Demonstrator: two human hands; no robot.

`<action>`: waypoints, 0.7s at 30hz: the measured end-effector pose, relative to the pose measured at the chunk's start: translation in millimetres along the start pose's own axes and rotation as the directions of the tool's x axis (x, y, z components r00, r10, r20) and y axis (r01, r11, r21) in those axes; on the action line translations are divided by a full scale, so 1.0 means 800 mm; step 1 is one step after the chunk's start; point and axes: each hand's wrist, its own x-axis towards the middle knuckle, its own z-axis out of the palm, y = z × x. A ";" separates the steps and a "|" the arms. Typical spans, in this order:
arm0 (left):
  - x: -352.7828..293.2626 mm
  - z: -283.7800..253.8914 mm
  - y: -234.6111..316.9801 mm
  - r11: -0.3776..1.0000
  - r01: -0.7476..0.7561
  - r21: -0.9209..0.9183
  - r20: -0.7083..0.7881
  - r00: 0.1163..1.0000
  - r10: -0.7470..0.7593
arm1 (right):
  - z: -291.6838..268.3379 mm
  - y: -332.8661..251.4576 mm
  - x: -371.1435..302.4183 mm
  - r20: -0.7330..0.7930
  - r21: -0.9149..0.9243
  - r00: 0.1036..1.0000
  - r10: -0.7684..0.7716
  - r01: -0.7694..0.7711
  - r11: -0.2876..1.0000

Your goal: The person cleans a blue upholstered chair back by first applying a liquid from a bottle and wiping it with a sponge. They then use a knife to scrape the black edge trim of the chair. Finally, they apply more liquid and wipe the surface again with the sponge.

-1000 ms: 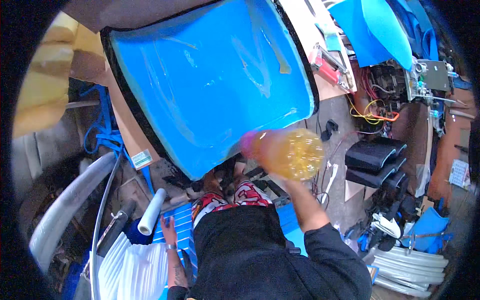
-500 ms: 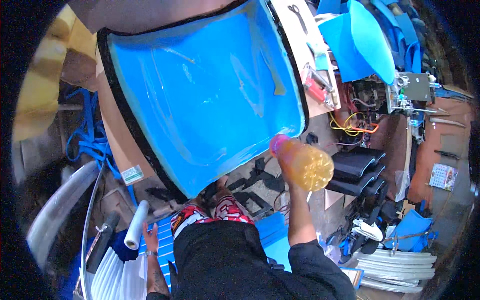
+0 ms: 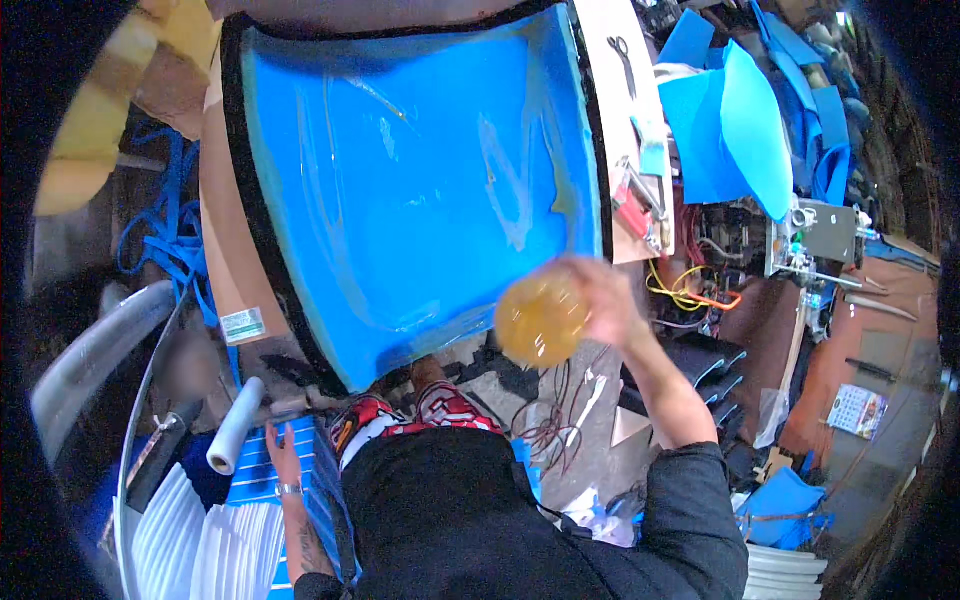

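Observation:
My right hand (image 3: 612, 300) is wrapped round a clear plastic bottle (image 3: 542, 320) of amber liquid, its base facing up toward me. The bottle is tilted over the near right corner of a large blue sheet (image 3: 420, 200) with a black border. Glossy wet-looking streaks run across the sheet, some of them amber at the right. Down at my left side, my left hand (image 3: 284, 452) hangs empty with its fingers apart, close to a white roll (image 3: 237, 425). The bottle's neck is hidden now.
Right of the sheet, a board carries scissors (image 3: 622, 62), a brush (image 3: 650, 150) and a red-handled tool (image 3: 632, 212). Beyond hang blue foam pieces (image 3: 755, 130). A yellow cord (image 3: 680, 290) and dark cables (image 3: 550, 425) lie lower. White corrugated sheets (image 3: 235, 540) stand at lower left.
My right hand has swung the bottle leftward over the sheet's near edge, turning its base toward me. The pink cap end has gone out of sight. My left hand stays low and open.

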 end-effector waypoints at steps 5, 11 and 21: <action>-0.057 0.044 -0.033 0.998 0.061 -0.021 -0.078 0.995 -0.063 | -0.029 -0.003 0.057 0.113 -0.272 0.937 -0.330 0.349 0.897; -0.114 0.067 0.001 0.993 0.039 -0.109 -0.092 0.995 -0.049 | -0.119 0.006 0.238 -0.321 -0.454 0.822 -0.470 0.303 0.838; -0.143 0.103 -0.071 0.934 0.127 -0.333 -0.149 0.971 -0.185 | -0.042 -0.003 0.100 -0.107 0.041 0.965 -0.241 0.246 0.968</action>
